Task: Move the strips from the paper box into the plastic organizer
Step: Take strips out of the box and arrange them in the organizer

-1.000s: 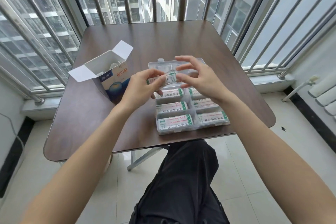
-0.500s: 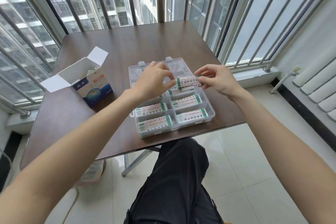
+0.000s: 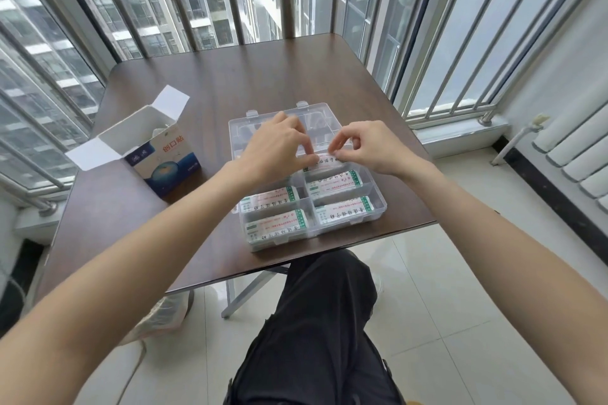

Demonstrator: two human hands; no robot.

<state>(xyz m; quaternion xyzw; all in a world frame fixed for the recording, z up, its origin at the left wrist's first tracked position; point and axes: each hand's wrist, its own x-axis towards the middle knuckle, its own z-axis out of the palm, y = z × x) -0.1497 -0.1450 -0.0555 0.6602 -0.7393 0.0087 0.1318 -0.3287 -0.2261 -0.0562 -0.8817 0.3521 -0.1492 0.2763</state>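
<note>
Half a second before, I held the strip [image 3: 325,161] above the organizer [image 3: 378,204]; now my left hand [image 3: 276,151] and right hand [image 3: 371,148] pinched its ends low over a right-hand compartment, nearly placed. The box [image 3: 161,154] sat left on the brown counter [image 3: 230,82], railings behind.
</note>
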